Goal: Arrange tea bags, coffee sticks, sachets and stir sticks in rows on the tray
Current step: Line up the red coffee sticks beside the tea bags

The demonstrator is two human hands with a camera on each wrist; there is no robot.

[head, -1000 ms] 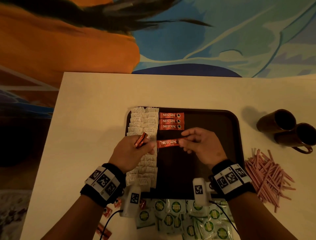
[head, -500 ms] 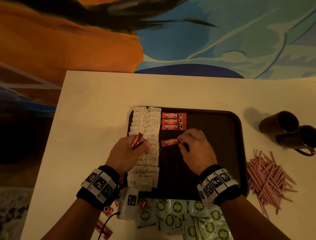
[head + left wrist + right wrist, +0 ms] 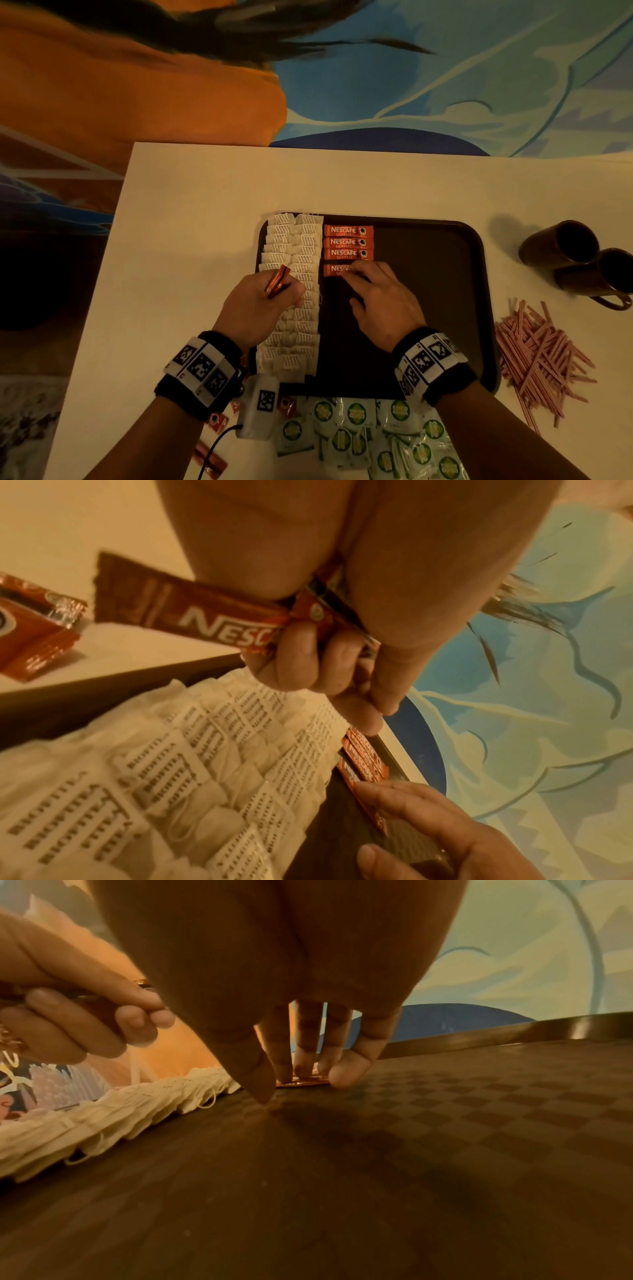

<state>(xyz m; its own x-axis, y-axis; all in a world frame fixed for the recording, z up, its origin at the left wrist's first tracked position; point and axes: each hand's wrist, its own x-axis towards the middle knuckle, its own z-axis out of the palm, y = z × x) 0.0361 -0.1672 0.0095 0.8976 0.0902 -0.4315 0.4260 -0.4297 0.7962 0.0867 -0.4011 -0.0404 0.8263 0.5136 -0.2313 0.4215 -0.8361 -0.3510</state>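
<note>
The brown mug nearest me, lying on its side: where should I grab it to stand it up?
Try the handle. The nearer mug lies on its side on the table, right of the tray, mouth pointing away, handle loop sticking out toward you. Come from the near side and hook fingers through. The second mug seems to touch its far side, so reaching there looks cramped.

**Count on and around the tray**

Four coffee sticks (image 3: 348, 242) lie flat on the tray (image 3: 445, 274), the fourth under the right fingers (image 3: 356, 274). Tea bags (image 3: 301, 291) form two columns. Two mugs (image 3: 582, 260) stand on the counter (image 3: 205, 205). Stir sticks (image 3: 537, 353) and green sachets (image 3: 370, 435) are too many to count.
</note>
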